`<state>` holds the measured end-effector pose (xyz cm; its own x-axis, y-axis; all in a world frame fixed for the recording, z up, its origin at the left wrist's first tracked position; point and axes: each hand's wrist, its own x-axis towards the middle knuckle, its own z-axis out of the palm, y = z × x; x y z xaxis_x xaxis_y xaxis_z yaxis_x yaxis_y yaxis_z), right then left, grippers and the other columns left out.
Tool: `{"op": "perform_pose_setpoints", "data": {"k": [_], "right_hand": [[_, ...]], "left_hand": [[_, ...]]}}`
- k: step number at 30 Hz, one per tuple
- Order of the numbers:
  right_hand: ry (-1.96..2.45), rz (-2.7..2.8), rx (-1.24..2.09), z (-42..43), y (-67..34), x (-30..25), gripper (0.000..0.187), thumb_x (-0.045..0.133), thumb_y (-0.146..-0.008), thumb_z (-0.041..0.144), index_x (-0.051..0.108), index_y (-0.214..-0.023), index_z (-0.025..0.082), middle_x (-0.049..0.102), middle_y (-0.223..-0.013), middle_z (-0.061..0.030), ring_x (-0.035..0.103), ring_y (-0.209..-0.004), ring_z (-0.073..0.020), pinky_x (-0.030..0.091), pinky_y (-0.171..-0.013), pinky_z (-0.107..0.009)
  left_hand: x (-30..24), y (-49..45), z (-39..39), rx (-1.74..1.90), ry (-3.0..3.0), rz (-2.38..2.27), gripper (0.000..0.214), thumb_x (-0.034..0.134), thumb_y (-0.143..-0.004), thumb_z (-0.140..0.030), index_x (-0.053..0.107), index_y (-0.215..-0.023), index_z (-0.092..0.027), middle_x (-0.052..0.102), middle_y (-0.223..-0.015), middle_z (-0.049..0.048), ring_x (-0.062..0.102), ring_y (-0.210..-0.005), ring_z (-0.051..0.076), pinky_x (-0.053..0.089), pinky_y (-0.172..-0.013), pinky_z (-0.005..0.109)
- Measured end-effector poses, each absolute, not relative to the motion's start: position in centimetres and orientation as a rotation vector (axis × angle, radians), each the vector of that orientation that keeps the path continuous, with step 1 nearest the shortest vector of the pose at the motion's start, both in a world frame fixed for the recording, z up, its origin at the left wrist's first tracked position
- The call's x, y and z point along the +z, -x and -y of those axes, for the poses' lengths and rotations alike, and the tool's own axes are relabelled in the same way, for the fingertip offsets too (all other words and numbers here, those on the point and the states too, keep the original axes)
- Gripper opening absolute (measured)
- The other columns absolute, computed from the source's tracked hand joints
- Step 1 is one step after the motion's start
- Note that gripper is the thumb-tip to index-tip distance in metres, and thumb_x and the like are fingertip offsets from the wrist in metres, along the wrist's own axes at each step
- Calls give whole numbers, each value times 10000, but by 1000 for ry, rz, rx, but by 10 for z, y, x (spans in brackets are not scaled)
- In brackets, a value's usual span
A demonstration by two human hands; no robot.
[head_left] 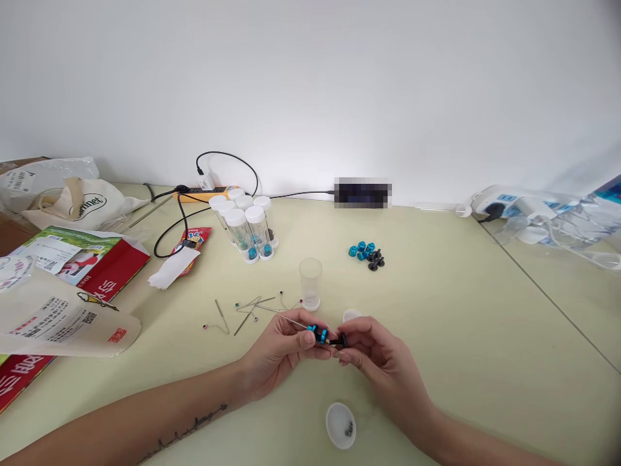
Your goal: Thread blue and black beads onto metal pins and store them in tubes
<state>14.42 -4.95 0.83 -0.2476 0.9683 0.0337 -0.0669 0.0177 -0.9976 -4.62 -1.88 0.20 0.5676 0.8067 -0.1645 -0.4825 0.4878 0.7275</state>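
Note:
My left hand [277, 353] is closed round a shiny blue spool-shaped metal part [317, 334], pinched between thumb and fingers. A thin metal rod [294, 320] sticks out from it to the left. My right hand [383, 356] grips a black flat-headed piece [342, 340] between thumb and fingertips, at the right end of the blue part. Whether the two pieces are joined cannot be made out. Just behind my hands stands a clear plastic tube [310, 283], upright and uncapped. A white cap [352, 315] lies partly behind my right hand.
A white cup-like cap [340, 426] in front holds small dark bits. Bent wires and thin rods [250, 315] lie left. Blue parts [361, 250] and black flat-headed pieces [376, 260] are grouped farther back. Capped tubes [245, 226] stand near an orange power strip [213, 193].

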Motion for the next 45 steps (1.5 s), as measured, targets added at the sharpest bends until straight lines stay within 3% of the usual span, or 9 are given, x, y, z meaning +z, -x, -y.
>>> {"op": "perform_pose_setpoints", "data": {"k": [5, 10, 16, 45], "right_hand": [[903, 1550, 1015, 53, -147, 7, 142, 613, -842, 125, 625, -931, 236, 593, -896, -27, 623, -764, -137, 545, -658, -264], [842, 1739, 773, 56, -148, 10, 266, 609, -825, 42, 634, -1004, 237, 586, -868, -27, 596, -704, -115, 525, -610, -234], [814, 1753, 714, 55, -148, 10, 317, 586, -825, 11, 639, -1032, 245, 580, -898, -43, 604, -811, -147, 529, -618, -238], [824, 1773, 700, 57, -151, 9, 323, 598, -806, 5, 641, -995, 264, 578, -829, -32, 605, -707, -140, 530, -546, -238]], "left_hand": [[5, 44, 21, 843, -701, -626, 171, 771, -678, -133, 712, -837, -111, 699, -739, 44, 665, -697, 126, 516, -690, 209], [4, 44, 23, 797, -739, -663, 180, 785, -643, -114, 722, -811, -122, 721, -754, 47, 663, -687, 133, 510, -717, 241], [2, 45, 23, 784, -725, -623, 170, 779, -648, -100, 719, -803, -136, 727, -782, 48, 665, -727, 139, 515, -727, 249], [0, 46, 23, 756, -734, -617, 188, 791, -608, -66, 716, -760, -149, 706, -767, 36, 669, -707, 150, 515, -708, 268]]}}
